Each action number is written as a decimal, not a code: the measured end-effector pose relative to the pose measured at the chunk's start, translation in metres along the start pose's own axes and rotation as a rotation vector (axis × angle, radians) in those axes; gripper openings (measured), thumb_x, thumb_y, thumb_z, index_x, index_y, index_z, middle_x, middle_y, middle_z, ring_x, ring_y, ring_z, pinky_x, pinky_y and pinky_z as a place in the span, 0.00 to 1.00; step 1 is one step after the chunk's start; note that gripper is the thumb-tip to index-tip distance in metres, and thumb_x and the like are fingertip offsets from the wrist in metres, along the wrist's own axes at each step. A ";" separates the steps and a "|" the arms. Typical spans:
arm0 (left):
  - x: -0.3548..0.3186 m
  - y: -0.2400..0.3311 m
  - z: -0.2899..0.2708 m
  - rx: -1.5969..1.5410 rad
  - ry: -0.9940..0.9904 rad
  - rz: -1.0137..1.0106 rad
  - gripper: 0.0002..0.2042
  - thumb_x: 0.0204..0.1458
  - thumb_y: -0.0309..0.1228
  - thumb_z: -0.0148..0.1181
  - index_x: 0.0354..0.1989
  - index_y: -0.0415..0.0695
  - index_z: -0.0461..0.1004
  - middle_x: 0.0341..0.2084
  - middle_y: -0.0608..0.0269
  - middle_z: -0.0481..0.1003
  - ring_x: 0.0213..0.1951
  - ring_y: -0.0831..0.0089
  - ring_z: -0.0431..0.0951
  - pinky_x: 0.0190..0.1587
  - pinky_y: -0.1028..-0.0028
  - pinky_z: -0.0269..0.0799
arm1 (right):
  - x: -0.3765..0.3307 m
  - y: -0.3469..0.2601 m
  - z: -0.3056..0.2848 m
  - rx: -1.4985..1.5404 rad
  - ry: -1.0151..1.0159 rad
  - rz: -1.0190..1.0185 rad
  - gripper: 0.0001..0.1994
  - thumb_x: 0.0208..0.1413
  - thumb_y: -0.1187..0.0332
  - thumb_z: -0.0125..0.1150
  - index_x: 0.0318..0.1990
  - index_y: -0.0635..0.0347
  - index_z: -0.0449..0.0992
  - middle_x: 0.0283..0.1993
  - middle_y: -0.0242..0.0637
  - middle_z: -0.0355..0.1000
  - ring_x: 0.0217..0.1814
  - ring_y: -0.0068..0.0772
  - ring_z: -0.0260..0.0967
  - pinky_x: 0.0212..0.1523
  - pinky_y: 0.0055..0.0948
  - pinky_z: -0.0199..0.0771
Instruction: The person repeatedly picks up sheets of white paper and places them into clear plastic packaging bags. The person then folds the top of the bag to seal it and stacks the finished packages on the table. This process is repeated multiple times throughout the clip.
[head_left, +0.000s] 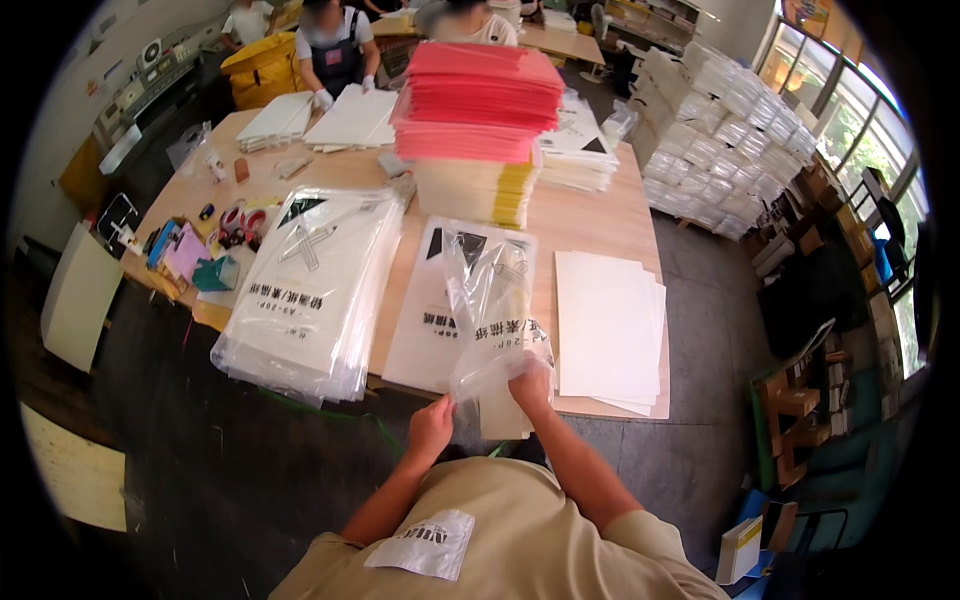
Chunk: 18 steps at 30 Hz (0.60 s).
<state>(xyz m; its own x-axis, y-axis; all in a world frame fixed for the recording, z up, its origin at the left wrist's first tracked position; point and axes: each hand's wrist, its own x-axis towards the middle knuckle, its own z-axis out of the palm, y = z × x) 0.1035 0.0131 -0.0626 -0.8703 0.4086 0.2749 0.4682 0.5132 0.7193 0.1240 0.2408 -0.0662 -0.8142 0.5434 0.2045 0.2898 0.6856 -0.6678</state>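
Near the table's front edge I hold a clear plastic bag (485,350) with black print. My left hand (430,430) is closed, pinching the bag's lower left edge. My right hand (530,383) is closed on the bag's right side, partly hidden behind the film. White sheets (503,413) show below the bag; whether they are inside it, I cannot tell. Under the bag lies a printed stack (420,345). To its left is a pile of filled plastic packs (320,300), and to the right a loose stack of white paper (608,325).
A tall pile of red-covered packs (480,100) stands mid-table on cream ones (465,190). Tape rolls (235,220) and small tools crowd the left edge. Across the table (600,215) a gloved person (335,60) handles paper. Wrapped stacks (720,140) rise at the right.
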 end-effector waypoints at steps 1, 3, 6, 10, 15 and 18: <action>-0.004 -0.002 0.002 0.039 -0.010 -0.013 0.07 0.57 0.30 0.54 0.40 0.45 0.77 0.25 0.52 0.78 0.28 0.49 0.78 0.29 0.55 0.73 | 0.001 0.002 0.003 -0.008 -0.044 0.031 0.18 0.53 0.56 0.64 0.42 0.63 0.75 0.35 0.53 0.77 0.40 0.58 0.75 0.42 0.48 0.75; -0.006 -0.006 0.004 0.124 -0.026 -0.032 0.07 0.57 0.30 0.54 0.40 0.46 0.76 0.26 0.50 0.77 0.28 0.47 0.77 0.29 0.53 0.72 | 0.008 -0.014 -0.001 -0.036 -0.112 0.111 0.27 0.52 0.51 0.65 0.49 0.66 0.71 0.39 0.55 0.77 0.43 0.59 0.75 0.46 0.48 0.74; -0.005 -0.012 0.007 0.099 0.041 -0.059 0.08 0.55 0.29 0.54 0.41 0.46 0.76 0.27 0.50 0.77 0.29 0.47 0.77 0.29 0.52 0.72 | 0.015 -0.052 -0.035 -0.083 -0.317 0.256 0.55 0.47 0.34 0.61 0.70 0.72 0.48 0.61 0.64 0.65 0.61 0.60 0.66 0.59 0.46 0.68; -0.005 -0.027 -0.009 0.125 0.040 -0.108 0.09 0.54 0.28 0.54 0.42 0.46 0.76 0.28 0.48 0.78 0.30 0.46 0.78 0.30 0.51 0.72 | -0.017 -0.020 -0.008 -0.406 -0.350 0.123 0.55 0.53 0.31 0.50 0.72 0.70 0.41 0.75 0.67 0.35 0.77 0.62 0.39 0.74 0.46 0.40; -0.018 -0.042 -0.024 -0.148 -0.125 -0.297 0.23 0.52 0.25 0.57 0.59 0.43 0.68 0.41 0.43 0.76 0.40 0.47 0.78 0.40 0.58 0.76 | -0.037 -0.023 -0.005 -0.404 -0.307 -0.153 0.45 0.60 0.37 0.46 0.71 0.68 0.47 0.75 0.65 0.36 0.76 0.70 0.33 0.73 0.56 0.33; -0.028 -0.034 -0.022 -0.391 -0.085 -0.219 0.35 0.50 0.28 0.63 0.67 0.40 0.55 0.55 0.40 0.68 0.52 0.47 0.74 0.48 0.61 0.75 | -0.056 -0.004 0.018 -0.171 -0.256 -0.181 0.41 0.62 0.41 0.46 0.69 0.70 0.54 0.73 0.68 0.41 0.75 0.71 0.38 0.71 0.62 0.35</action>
<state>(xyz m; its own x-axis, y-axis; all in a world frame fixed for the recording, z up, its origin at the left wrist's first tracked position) 0.1085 -0.0326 -0.0808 -0.9192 0.3909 0.0475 0.1669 0.2774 0.9461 0.1596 0.1985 -0.0882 -0.9534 0.2814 0.1086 0.1914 0.8427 -0.5032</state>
